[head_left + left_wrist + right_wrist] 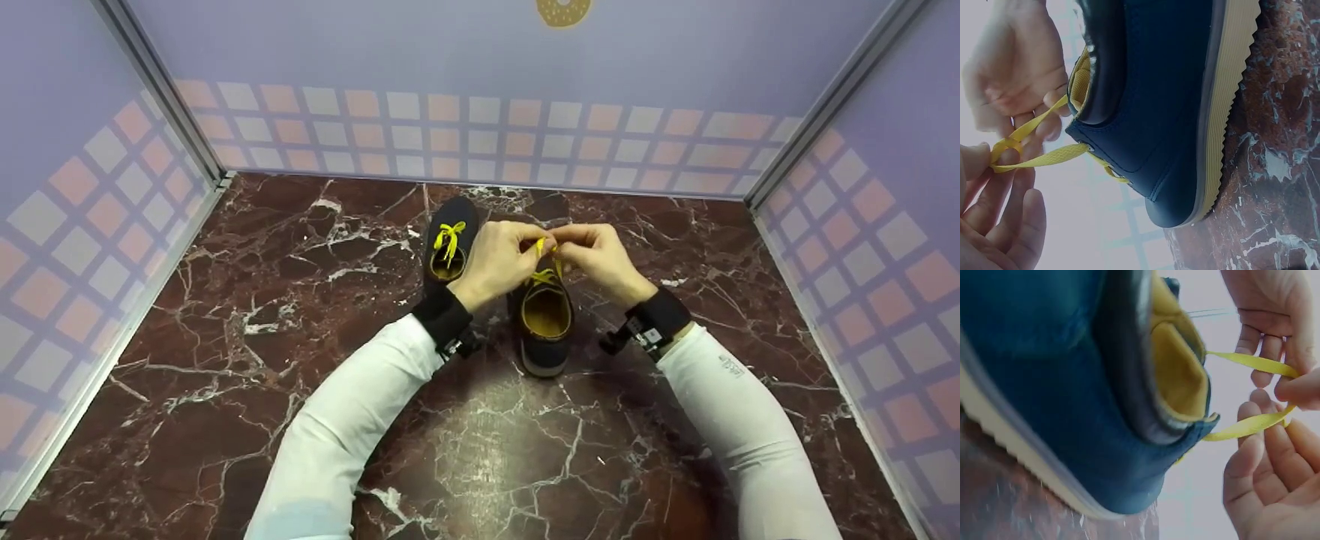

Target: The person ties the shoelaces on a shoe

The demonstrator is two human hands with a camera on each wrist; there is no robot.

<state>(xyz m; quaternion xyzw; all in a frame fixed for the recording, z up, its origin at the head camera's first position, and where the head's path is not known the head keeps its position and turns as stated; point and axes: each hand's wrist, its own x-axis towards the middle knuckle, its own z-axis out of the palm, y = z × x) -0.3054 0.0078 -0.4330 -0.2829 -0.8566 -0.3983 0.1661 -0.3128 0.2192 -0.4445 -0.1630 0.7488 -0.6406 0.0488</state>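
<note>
A dark blue shoe (544, 352) with a yellow lining stands on the floor between my arms, toe pointing away. Both ends of its yellow lace (1058, 156) rise from the top eyelets and cross in a loop between my fingers. My left hand (496, 259) pinches the lace between thumb and fingertips just above the shoe's tongue. Opposite it, my right hand (604, 259) also pinches the lace, fingertips close to the left ones. In the right wrist view the lace (1249, 424) runs taut from the shoe collar into the fingers.
A matching shoe (451, 214), its yellow lace tied in a bow, stands to the left, partly behind my left hand. Underneath is a dark red marbled floor (247, 390). Lilac panels with pink and white squares (480, 142) enclose the back and both sides.
</note>
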